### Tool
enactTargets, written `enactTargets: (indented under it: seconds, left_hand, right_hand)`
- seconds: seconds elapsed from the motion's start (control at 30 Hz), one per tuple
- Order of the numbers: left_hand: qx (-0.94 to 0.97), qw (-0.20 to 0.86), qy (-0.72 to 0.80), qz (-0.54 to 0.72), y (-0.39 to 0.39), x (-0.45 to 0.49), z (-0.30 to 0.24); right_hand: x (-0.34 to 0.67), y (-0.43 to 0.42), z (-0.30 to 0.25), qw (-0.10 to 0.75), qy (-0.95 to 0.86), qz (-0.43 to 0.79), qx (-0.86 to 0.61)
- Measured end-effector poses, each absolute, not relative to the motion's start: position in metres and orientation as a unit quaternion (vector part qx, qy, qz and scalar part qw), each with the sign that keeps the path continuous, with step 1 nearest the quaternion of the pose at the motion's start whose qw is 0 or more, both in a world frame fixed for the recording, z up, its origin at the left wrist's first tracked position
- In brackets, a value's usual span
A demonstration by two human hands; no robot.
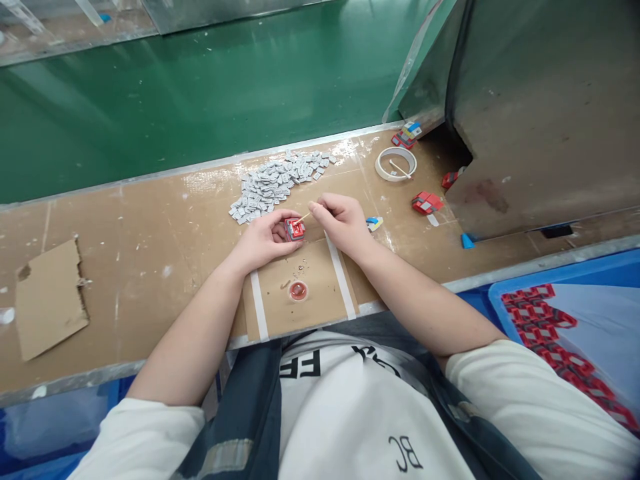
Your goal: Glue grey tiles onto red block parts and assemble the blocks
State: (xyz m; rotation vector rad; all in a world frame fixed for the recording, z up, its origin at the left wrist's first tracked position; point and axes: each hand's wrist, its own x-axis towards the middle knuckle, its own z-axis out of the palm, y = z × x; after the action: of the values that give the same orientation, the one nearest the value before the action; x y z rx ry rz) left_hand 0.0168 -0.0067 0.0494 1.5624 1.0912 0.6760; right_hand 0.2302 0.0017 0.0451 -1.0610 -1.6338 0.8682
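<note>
Head view: you work at a bench covered in brown board (165, 233), both forearms reaching in from the near edge. Your left hand (267, 240) has thumb and fingers closed about a small red-and-grey piece (296, 230), held near the middle of the bench with its red face turned up. Your right hand (343, 220) pinches a thin pale stick (304, 217) between thumb and fingertips; the stick slants left, its tip at the red face of the piece, though you cannot tell from here whether it touches. On the near side of your hands lies a cardboard pad (320, 300) with a white strip along its left and right sides; on it sits a small round red dish (298, 291), dark crumbs scattered just beyond. On the far side, a heap of small grey tiles (273, 187) spreads to the left. To the right of your right hand, a blue, yellow and white item (374, 223) lies close by; farther right are a roll of tape (379, 164) and a red block (427, 203). At the near right, a blue bin (565, 275) carries rows of red parts (543, 333). At the far left of your bench lies a torn cardboard sheet (50, 300).
</note>
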Motion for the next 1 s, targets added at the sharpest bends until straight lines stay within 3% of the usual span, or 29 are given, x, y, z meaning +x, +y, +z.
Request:
enactTargets:
  seconds: [1.0]
  left_hand:
    - [0.662,0.523,0.461,0.274,-0.0065,0.0165,0.0515]
  right_hand:
    - [0.2321,-0.0004,0.0498,0.472,-0.683,0.369,-0.418]
